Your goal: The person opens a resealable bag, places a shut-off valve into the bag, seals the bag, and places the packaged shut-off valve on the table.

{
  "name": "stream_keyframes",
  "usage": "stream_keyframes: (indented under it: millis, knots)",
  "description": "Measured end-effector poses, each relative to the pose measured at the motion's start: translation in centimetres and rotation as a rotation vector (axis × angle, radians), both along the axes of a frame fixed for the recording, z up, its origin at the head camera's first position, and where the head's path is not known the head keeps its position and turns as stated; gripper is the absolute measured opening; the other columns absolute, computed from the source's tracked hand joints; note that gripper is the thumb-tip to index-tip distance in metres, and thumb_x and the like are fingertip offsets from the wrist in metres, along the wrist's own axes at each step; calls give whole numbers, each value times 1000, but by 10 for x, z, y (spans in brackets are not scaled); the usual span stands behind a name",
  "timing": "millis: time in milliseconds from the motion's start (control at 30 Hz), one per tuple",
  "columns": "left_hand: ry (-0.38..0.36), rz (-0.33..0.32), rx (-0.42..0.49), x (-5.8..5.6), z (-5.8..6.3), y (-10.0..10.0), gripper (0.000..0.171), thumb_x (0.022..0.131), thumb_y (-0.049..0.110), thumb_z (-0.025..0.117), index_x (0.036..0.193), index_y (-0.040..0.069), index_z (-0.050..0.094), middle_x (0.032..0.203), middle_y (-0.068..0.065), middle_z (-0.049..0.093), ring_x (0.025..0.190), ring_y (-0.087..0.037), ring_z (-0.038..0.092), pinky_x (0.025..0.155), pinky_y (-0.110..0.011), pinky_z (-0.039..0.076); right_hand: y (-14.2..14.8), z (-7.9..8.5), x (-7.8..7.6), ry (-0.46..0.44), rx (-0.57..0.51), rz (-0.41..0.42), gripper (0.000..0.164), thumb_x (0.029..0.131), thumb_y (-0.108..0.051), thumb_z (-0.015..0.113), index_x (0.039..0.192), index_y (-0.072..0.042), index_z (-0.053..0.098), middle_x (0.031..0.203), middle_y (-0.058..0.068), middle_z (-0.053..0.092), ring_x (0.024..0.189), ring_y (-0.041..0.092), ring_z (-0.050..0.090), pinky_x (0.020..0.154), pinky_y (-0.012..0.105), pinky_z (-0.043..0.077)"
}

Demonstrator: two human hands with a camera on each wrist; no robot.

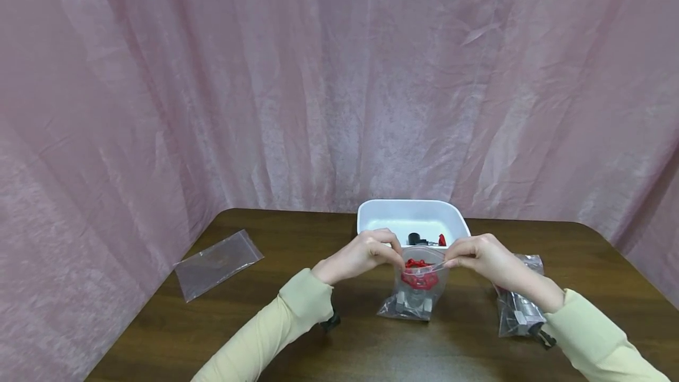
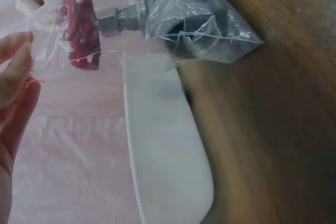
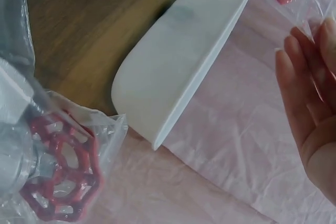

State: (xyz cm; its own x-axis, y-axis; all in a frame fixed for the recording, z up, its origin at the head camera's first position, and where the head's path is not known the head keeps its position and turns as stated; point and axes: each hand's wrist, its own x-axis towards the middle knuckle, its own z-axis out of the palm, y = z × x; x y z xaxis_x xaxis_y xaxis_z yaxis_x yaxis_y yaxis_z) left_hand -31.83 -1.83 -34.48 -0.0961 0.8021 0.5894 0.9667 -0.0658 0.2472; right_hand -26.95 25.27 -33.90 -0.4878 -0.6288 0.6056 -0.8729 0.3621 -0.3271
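A clear zip bag (image 1: 403, 302) stands upright in front of the white bin, its top edge pinched at both corners. Inside it is a metal valve (image 2: 189, 30) with a red handwheel (image 1: 420, 276); its threaded opening shows through the plastic in the left wrist view. My left hand (image 1: 378, 250) pinches the left side of the bag's mouth between thumb and fingers. On the other side, my right hand (image 1: 480, 257) pinches the right corner. The mouth looks parted in the head view. The right wrist view shows the right hand (image 3: 315, 93) at the bag's edge, some fingers extended.
A white bin (image 1: 411, 214) at the table's back holds a black part (image 1: 414, 239) and a red-handled piece (image 1: 442, 240). Another bagged valve (image 1: 522, 310) lies under the right forearm. A flat clear bag (image 1: 218, 265) lies at the left edge. Pink curtain (image 1: 339, 87) hangs behind.
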Motion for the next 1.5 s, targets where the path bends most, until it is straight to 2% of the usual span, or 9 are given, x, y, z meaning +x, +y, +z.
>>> stream_keyframes:
  millis: [200,533,900,1100,1233,1333,1400,1433,1500]
  knots:
    - [12,16,30,-2,8,-4,21,81,-9,61,87,9,72,85,3,56,80,-4,47,67,-15,39,-5,4,4,110,-49,-86,25,61,10,75,75,-10,69,75,-8,63,65,6,58,59,13,44]
    - [146,48,29,4,18,-14,11,84,2,63,85,10,71,85,4,56,85,-7,45,72,-15,38,-13,12,12,205,-41,-65,28,59,15,74,77,-5,69,77,-2,63,67,10,58,60,13,44]
    - [178,58,71,8,18,-17,9,77,1,70,82,9,72,87,4,58,82,-4,47,68,-13,38,-16,15,16,247,-28,-62,29,57,14,75,77,-6,69,77,-2,63,68,11,59,61,13,44]
    - [91,79,81,10,14,-19,9,77,6,72,85,9,71,96,0,56,82,-4,50,68,-13,42,-17,14,16,247,-43,-54,28,57,11,75,77,-7,69,77,-4,62,67,9,58,62,13,44]
    - [-6,97,133,13,11,-15,26,73,5,74,98,3,65,104,-7,51,80,-11,53,64,-14,45,-17,13,16,267,-48,-55,27,57,9,75,77,-7,69,78,-4,63,68,9,59,62,13,43]
    - [-78,112,163,20,11,-12,42,69,1,76,106,-1,57,104,-10,51,81,-19,54,62,-17,47,-17,12,15,286,-55,-50,24,58,8,75,77,-6,69,77,-4,63,67,10,59,62,13,43]
    - [-107,129,159,22,8,-12,49,69,2,76,112,-1,53,104,-10,52,84,-19,55,63,-18,48,-17,11,14,295,-62,-47,22,60,7,75,76,-6,69,77,-4,63,67,10,59,62,13,43]
    - [-140,146,151,25,10,-12,51,69,1,76,113,-1,51,103,-11,53,85,-20,56,65,-20,48,-17,11,14,296,-63,-46,20,61,6,75,76,-6,69,77,-4,63,67,10,59,62,13,43]
    - [-244,164,145,24,6,-12,52,72,3,74,118,1,50,104,-11,56,89,-17,57,69,-23,48,-17,10,13,293,-68,-51,18,63,5,75,76,-6,69,77,-4,63,67,9,58,61,13,43]
